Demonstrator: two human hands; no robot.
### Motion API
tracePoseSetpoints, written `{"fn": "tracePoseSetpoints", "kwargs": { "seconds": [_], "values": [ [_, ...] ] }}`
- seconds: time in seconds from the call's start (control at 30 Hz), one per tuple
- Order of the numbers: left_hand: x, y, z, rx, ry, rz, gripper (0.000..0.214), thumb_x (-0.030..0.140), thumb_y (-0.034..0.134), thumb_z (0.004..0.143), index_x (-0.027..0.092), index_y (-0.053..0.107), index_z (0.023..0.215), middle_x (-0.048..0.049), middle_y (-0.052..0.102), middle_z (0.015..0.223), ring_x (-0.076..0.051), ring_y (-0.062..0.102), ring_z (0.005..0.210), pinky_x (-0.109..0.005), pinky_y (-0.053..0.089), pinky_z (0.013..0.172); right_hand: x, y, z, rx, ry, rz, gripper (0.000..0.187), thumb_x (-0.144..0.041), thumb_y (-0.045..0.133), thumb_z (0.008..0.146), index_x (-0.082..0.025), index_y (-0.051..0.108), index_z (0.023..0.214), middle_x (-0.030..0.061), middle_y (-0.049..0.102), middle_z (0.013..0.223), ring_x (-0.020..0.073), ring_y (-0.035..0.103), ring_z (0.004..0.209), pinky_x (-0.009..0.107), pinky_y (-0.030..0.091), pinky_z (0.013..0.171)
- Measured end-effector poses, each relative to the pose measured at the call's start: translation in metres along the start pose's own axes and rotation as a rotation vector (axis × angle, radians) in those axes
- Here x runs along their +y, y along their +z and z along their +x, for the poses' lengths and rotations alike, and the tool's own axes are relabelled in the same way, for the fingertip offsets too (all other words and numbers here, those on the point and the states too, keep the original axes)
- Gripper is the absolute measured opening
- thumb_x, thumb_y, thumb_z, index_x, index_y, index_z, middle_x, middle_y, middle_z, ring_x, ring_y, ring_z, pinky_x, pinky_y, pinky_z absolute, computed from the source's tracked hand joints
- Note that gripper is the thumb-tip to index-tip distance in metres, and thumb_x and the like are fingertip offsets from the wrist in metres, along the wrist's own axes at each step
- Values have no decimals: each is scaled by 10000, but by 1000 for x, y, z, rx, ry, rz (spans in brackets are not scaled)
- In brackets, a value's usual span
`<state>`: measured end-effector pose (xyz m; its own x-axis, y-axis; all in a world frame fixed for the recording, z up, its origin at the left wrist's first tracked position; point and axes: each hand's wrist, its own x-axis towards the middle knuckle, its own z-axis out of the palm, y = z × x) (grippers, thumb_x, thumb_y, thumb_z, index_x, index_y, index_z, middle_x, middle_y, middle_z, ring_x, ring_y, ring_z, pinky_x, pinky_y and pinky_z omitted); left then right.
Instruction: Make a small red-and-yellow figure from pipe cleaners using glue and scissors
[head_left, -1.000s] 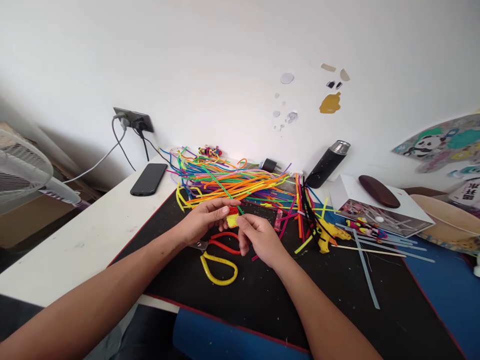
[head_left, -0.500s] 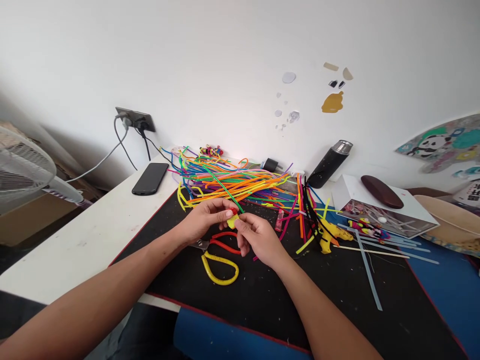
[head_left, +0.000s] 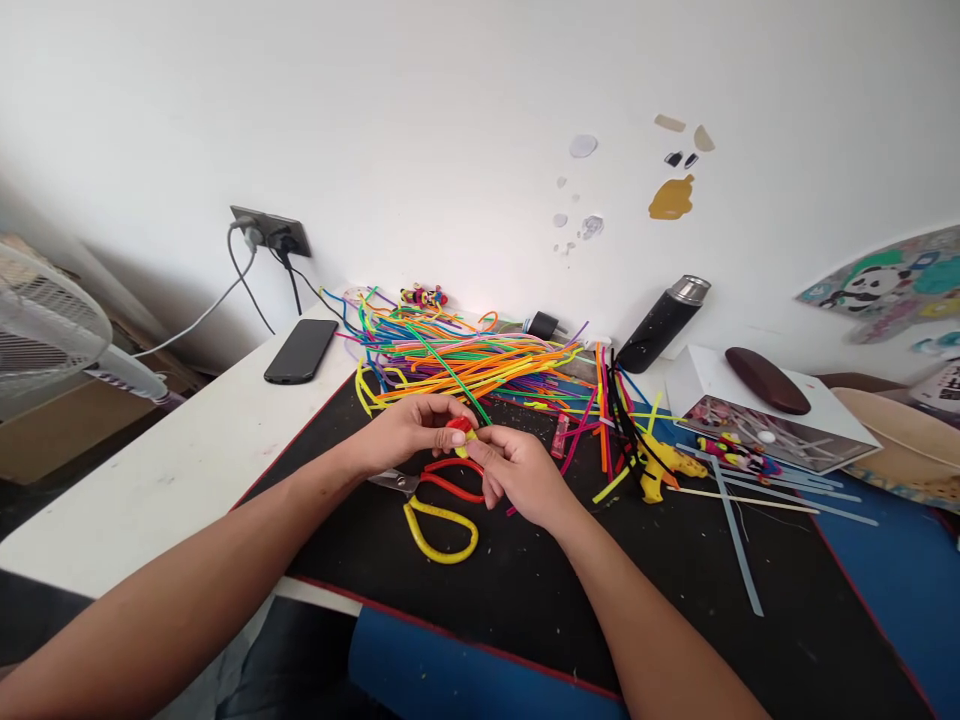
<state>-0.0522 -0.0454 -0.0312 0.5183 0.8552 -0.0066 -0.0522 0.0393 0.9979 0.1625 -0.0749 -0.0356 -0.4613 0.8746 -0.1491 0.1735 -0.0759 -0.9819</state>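
A small red and yellow fuzzy piece (head_left: 463,432), which looks like coiled pipe cleaner, sits between both hands above the black mat. My left hand (head_left: 416,432) pinches it from the left, thumb on its front. From the other side my right hand (head_left: 517,470) grips its yellow part between thumb and bent fingers. Much of the piece is covered by fingertips. Just below lie scissors (head_left: 442,535) with one red and one yellow handle, their blades pointing left. Behind the hands spreads a heap of coloured pipe cleaners (head_left: 480,365).
On the right are a yellow glue gun (head_left: 660,465), black pipe cleaners (head_left: 628,420), pale glue sticks (head_left: 739,550) and a white box (head_left: 780,420) bearing a brown case (head_left: 766,381). A black flask (head_left: 664,325) leans at the wall. A phone (head_left: 301,350) lies left, near a fan (head_left: 52,320).
The red part of the piece shows more between the fingers now, and the piece has turned slightly. Both hands stay in nearly the same place; the view has shifted a little.
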Motion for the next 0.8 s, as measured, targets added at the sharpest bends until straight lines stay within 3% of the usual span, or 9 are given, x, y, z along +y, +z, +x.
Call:
{"fn": "tracePoseSetpoints", "kwargs": {
  "seconds": [0.17,0.33,0.57,0.67,0.8],
  "values": [
    [-1,3,1,22,-7,-49,411,468,903,737,138,768,940,-29,686,767,-119,555,632,-243,469,588,-3,-2,0,-2,-3,-43,454,-608,639,946,-171,739,1018,-81,502,447,122,529,385,225,320,424],
    [1,0,1,40,-18,-4,407,465,894,755,145,795,987,-38,711,792,-128,586,649,-254,506,613,1,0,0,5,-10,16,426,-599,640,944,-183,707,1005,-76,542,483,120,543,405,227,416,466],
    [13,-24,3,359,135,-108,465,424,905,759,151,734,1095,-32,691,819,-123,599,647,-229,469,586,-5,-7,-1,152,-74,116,449,-613,625,940,-178,711,1010,-61,555,526,121,550,426,232,455,458],
    [16,-27,4,329,125,-22,448,415,901,754,165,685,1056,-26,693,886,-132,624,682,-241,484,620,-6,-11,1,209,-80,146,448,-622,638,926,-183,710,979,-58,544,522,127,553,425,235,453,449],
    [12,-23,7,206,23,313,389,434,836,791,171,667,1022,-35,710,895,-193,658,800,-301,517,736,-4,-14,3,249,-102,156,433,-611,627,943,-185,701,964,-52,552,520,124,554,421,233,449,454]
  ]
}}
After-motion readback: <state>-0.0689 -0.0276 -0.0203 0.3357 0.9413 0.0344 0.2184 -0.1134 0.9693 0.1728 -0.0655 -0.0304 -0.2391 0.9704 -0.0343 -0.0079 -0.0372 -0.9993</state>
